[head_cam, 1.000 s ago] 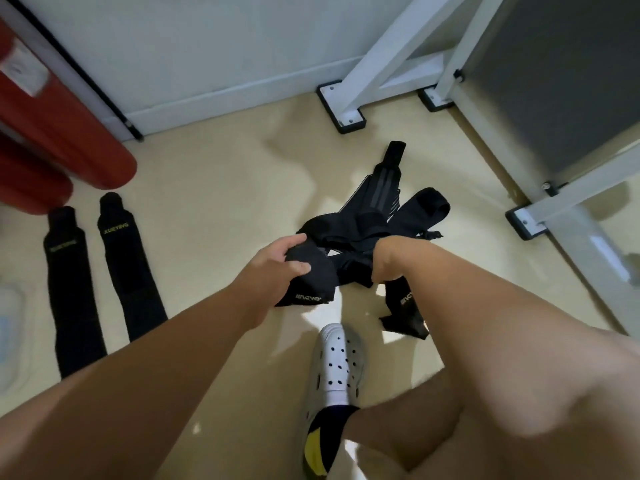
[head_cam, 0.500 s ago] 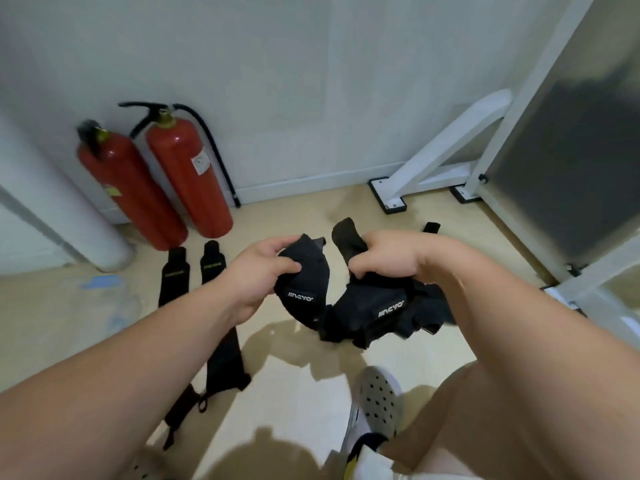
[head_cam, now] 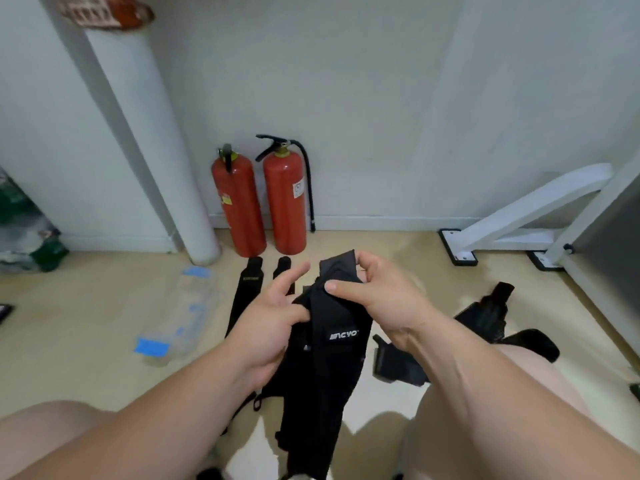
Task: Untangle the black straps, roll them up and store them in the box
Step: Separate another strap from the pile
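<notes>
- A strap hangs in mid-air at the centre of the view. White lettering shows on its front, and its lower length trails toward 6 o'clock between the person's knees.
- The right hand pinches the strap's top end, thumb in front and fingers curled behind.
- The left hand holds the strap's 9 o'clock edge a little lower. Its lower fingers are curled into the fabric and its forefinger is raised free.
- Judged step: untangling. This strap seems to be lifted clear of the rest, with folds bunched near the top, and no rolling has begun.
- The next move likely calls for smoothing out those folds, checking that nothing snags at the bottom, then rolling from one end with both hands.
- A pile of more straps lies on the floor at 3 o'clock, with a loose part just beside the right forearm.
- Two flat straps lie side by side at 10 o'clock, partly behind the left hand.
- A clear box with blue clips sits at 9 o'clock, well apart from the hands.
- Two extinguishers stand against the wall at 12 o'clock.
</notes>
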